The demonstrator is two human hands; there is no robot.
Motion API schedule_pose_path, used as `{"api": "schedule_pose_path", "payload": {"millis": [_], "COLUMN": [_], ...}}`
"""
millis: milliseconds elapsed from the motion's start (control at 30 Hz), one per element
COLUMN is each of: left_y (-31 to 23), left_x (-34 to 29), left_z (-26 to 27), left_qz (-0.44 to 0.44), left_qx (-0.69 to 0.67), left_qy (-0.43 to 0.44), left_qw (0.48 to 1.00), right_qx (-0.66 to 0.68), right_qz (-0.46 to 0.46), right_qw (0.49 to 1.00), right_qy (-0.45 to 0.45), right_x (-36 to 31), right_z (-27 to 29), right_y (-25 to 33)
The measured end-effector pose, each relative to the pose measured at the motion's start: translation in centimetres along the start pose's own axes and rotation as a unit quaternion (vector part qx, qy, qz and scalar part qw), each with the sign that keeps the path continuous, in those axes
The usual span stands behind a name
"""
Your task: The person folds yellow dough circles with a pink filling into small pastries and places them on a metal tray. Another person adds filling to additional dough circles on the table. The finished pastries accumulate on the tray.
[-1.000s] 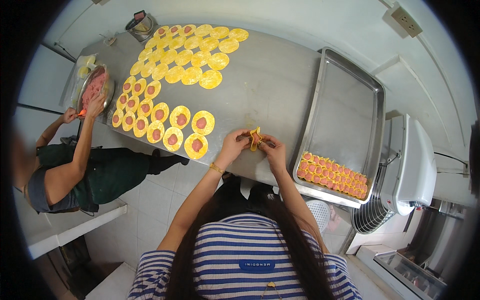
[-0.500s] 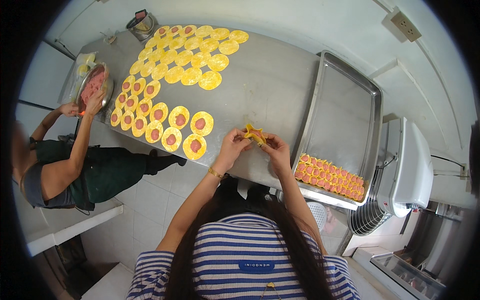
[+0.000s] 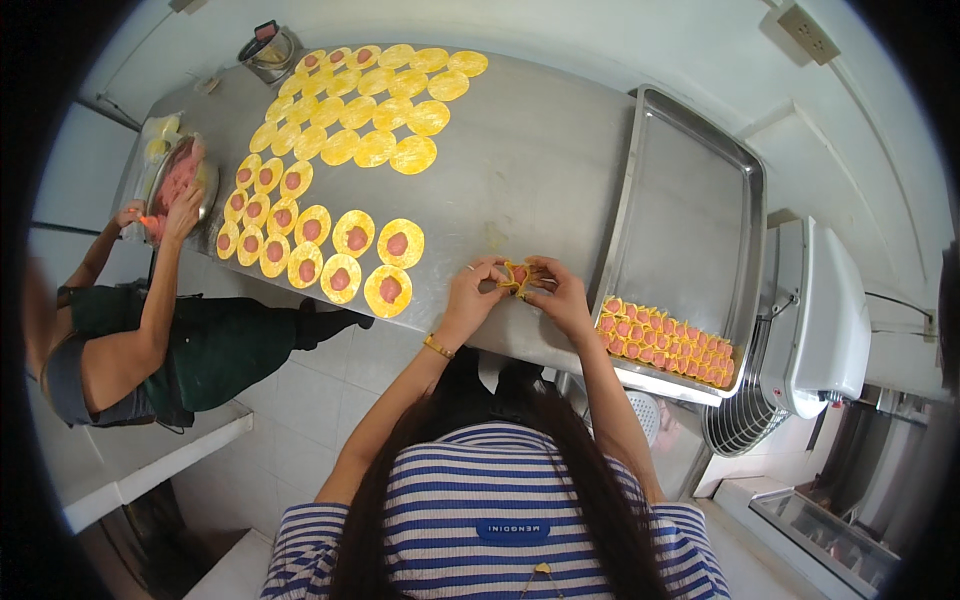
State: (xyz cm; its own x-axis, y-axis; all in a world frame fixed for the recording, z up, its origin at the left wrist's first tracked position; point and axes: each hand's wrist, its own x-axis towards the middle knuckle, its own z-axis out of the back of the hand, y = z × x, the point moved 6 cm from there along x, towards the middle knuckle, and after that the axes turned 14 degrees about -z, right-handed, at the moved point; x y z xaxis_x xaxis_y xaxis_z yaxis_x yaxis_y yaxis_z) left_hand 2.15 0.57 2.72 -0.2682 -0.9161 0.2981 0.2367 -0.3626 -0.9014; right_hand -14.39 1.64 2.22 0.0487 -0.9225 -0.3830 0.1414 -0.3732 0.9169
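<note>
We see bright, even light, a soft sheen on the steel surface [image 3: 540,150], and fisheye bending toward black corners.

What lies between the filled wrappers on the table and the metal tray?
In the head view: metal tabletop, plus, toward its near edge, the left hand and right hand pinching a filled yellow wrapper.

Wrapper [image 3: 517,291]: star-like and spread open half a second ago, now gathered narrower around its pink filling [image 3: 519,273]. Right hand [image 3: 563,298]: fingers now arched higher over the wrapper's side. Co-worker's orange tool [image 3: 151,223]: more of it shows beside the bowl [image 3: 209,188] now; small and blurred, so exact movement unclear.
</note>
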Motion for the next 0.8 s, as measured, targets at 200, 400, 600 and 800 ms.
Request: {"api": "schedule_pose_path", "payload": {"millis": [200,400,600,800], "left_y": [0.6,0.8,1.2,1.6], "left_x": [-0.5,-0.2,-0.4,0.3], "left_z": [-1.4,-2.3,-1.9,-2.2], "left_qz": [0.067,0.051,0.023,0.075], "left_qx": [-0.039,0.074,-0.003,0.022], "left_qy": [0.047,0.097,0.121,0.189], "left_qw": [0.996,0.991,0.992,0.979], "right_qx": [-0.117,-0.172,-0.228,-0.207], "right_qz": [0.041,0.077,0.143,0.086], "right_qw": [0.992,0.982,0.960,0.972], "right_qy": [-0.024,-0.030,-0.078,-0.075], "right_x": [0.2,1.0,0.1,-0.4], "right_z": [0.1,-0.3,0.3,-0.4], "right_y": [-0.7,-0.5,-0.1,-0.7]}}
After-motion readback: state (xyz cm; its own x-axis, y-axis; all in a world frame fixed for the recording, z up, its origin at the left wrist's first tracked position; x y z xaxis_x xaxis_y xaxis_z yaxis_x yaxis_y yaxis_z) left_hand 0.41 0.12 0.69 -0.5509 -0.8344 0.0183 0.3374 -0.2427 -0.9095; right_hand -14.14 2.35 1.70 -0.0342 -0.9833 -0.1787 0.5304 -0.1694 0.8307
